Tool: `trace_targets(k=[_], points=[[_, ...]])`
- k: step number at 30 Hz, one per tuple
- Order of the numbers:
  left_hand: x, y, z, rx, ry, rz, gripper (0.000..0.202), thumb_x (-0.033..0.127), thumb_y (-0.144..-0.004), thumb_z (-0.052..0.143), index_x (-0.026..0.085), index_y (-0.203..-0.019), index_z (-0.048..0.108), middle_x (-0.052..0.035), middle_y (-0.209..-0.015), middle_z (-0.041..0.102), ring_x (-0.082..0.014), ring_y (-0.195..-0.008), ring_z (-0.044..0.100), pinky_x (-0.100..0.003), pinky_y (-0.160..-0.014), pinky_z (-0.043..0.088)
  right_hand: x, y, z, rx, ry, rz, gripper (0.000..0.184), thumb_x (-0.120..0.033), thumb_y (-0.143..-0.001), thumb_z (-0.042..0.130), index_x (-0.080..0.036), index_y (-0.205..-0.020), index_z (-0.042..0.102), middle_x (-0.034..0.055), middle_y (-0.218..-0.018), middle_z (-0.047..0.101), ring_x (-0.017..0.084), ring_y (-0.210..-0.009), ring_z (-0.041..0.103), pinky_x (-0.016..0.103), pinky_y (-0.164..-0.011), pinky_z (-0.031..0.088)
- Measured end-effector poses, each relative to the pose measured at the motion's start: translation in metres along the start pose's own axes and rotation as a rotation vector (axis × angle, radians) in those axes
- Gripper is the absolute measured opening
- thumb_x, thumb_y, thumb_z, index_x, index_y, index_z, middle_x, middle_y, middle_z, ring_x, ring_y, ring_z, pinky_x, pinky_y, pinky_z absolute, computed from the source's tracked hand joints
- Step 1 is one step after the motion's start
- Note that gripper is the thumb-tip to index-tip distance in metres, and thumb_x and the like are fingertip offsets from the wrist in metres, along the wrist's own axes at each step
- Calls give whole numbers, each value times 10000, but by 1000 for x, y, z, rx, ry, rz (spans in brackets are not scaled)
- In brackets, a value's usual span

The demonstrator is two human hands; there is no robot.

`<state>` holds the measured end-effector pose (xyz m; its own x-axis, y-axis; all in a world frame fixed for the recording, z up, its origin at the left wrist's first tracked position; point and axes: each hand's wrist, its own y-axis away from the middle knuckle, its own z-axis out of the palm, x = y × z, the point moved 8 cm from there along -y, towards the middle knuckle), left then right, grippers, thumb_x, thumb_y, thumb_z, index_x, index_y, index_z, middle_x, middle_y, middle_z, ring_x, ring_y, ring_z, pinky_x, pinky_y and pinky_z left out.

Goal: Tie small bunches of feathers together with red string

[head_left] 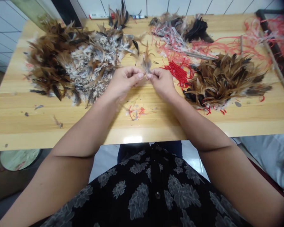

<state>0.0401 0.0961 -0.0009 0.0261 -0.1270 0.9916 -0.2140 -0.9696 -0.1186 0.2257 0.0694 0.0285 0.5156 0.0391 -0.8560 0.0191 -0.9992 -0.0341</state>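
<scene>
Over the middle of the wooden table, my left hand (130,78) and my right hand (161,81) meet almost fingertip to fingertip. A small brown-grey feather bunch (146,62) stands up from the right hand's pinched thumb and finger. The left hand's thumb and finger are pinched too, close to the base of the bunch; whatever lies between them is too small to make out. Beside the left hand spreads a large pile of brown and whitish feathers (85,63). Short red cords (178,73) lie just right of the right hand, next to a heap of brown feathers (223,78).
Pink plastic strips (172,47) and dark feathers (197,30) lie at the back right. Markers (99,16) rest along the tiled wall. Red and grey scraps (137,112) are scattered near the front of the table (38,132). A dark frame (272,44) stands at the right end.
</scene>
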Motion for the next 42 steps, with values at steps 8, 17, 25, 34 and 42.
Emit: trace_targets(k=[8,17,25,34,42], points=[[-8,-5,18,120,-100,58,547,312,-1110,1116,265,-871,627,27,-781,659,-233,-782,767,-366,-755,656,6,8,3,50,251,-191,265,-192,-1167,741,-258,-911,718,86,-1054,775,303,-1099,744,494,-1187,623],[25,-9,-9,68,-329,179,460,470,-1068,1099,290,-958,690,-25,-948,792,-320,-1030,810,-492,-988,645,23,1,12,-16,-43,-93,227,-271,-1145,773,-248,-923,734,-9,-840,631,209,-891,616,359,-942,567],[46,-22,-79,301,-736,156,373,73,-963,988,280,-827,710,33,-808,715,-228,-872,559,-518,-1055,560,23,-3,3,59,-95,-15,265,-240,-1239,730,-192,-993,817,-37,-810,549,183,-830,557,366,-942,526],[-14,-24,-61,157,-654,124,471,590,-923,1012,384,-778,613,-122,-903,713,-480,-1291,772,-576,-1195,597,35,-16,0,130,-58,-48,302,-223,-1226,667,-217,-951,790,-16,-825,593,212,-925,668,423,-1108,622],[-27,-37,-48,211,-736,80,483,487,-901,975,338,-757,538,-150,-1005,812,-497,-1375,801,-574,-1292,647,17,-3,6,92,-46,17,311,-174,-1200,684,-229,-900,739,-5,-893,644,212,-1000,693,405,-1132,597]])
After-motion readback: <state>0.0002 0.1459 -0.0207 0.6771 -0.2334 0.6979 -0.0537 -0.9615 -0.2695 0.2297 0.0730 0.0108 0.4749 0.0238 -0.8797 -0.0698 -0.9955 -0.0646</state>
